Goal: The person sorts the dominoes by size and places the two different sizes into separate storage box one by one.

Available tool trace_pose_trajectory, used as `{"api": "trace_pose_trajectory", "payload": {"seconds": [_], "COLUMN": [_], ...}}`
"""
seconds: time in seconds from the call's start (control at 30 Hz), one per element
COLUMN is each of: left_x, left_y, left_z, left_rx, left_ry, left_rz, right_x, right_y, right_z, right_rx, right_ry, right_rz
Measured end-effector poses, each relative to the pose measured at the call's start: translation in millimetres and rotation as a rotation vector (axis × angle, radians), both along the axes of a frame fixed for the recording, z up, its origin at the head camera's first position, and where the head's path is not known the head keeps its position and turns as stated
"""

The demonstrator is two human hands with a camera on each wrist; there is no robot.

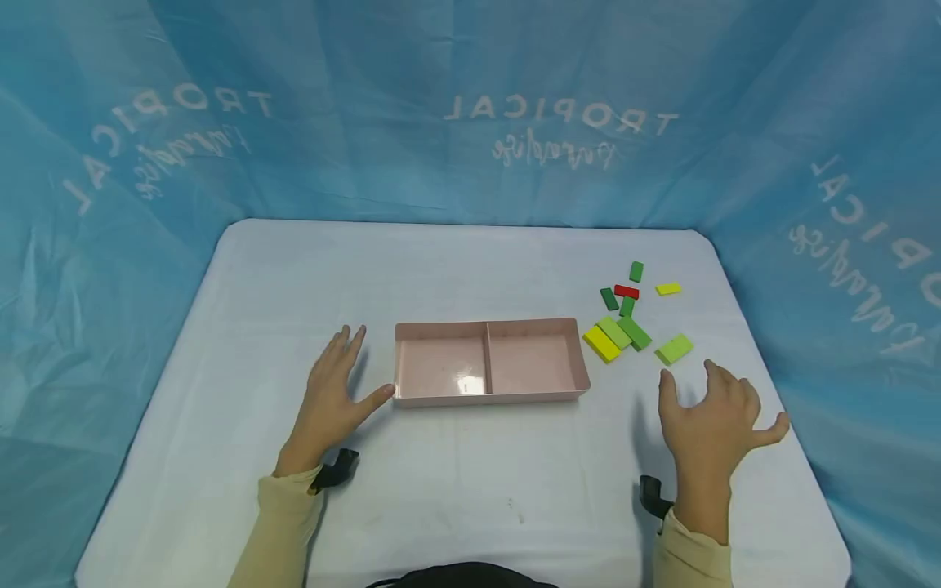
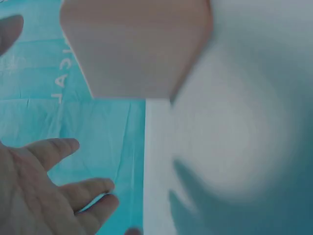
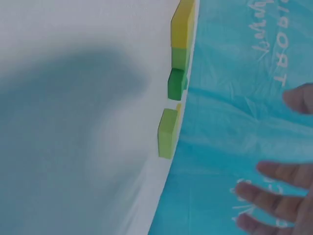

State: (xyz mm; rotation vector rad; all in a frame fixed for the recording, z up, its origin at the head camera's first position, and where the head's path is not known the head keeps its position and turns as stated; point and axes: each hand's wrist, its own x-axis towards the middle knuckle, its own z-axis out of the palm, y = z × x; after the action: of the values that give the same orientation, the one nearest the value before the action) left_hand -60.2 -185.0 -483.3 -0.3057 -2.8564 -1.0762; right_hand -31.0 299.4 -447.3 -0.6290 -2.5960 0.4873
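A pink tray [image 1: 441, 401] with two compartments lies in the middle of the table; both compartments hold nothing. My left hand [image 1: 333, 403] is beside its left end, fingers spread, with the thumb tip near the tray's front left corner. The left wrist view shows that hand [image 2: 44, 191] with loose fingers and the tray's end wall [image 2: 134, 63]. My right hand [image 1: 706, 416] hovers in front of several coloured blocks, fingers apart and holding nothing. Nearest to it is a light green block [image 1: 674, 349]. In the right wrist view that block [image 3: 167, 133] stands left of the fingers [image 3: 274, 200].
Right of the tray lie a yellow block [image 1: 602, 344], several green blocks [image 1: 635, 333], a red block [image 1: 626, 291] and a smaller yellow block [image 1: 668, 288]. The white table [image 1: 309, 269] has blue printed sheets [image 1: 367, 163] hanging around its back and sides.
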Motion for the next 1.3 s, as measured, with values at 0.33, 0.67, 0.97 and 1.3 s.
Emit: {"api": "trace_pose_trajectory", "payload": {"seconds": [0.33,0.67,0.97,1.3], "left_x": [-23.3,-31.7,-29.5,-34.7], "left_y": [18,16,13,10], "left_z": [-1.7,-17.8,-22.3,-25.2], "left_rx": [0.22,0.342,0.337,0.397], "left_ry": [-0.266,-0.296,-0.309,-0.308], "left_rz": [-0.153,-0.247,-0.233,-0.268], "right_x": [-35.8,-54.6,-60.5,-74.2], "right_y": [31,59,65,67], "right_z": [-6.6,-20.9,-26.8,-24.6], "right_rx": [-0.085,-0.11,-0.108,-0.131], "right_ry": [-0.242,-0.382,-0.399,-0.431], "right_rz": [0.078,0.175,0.193,0.207]}}
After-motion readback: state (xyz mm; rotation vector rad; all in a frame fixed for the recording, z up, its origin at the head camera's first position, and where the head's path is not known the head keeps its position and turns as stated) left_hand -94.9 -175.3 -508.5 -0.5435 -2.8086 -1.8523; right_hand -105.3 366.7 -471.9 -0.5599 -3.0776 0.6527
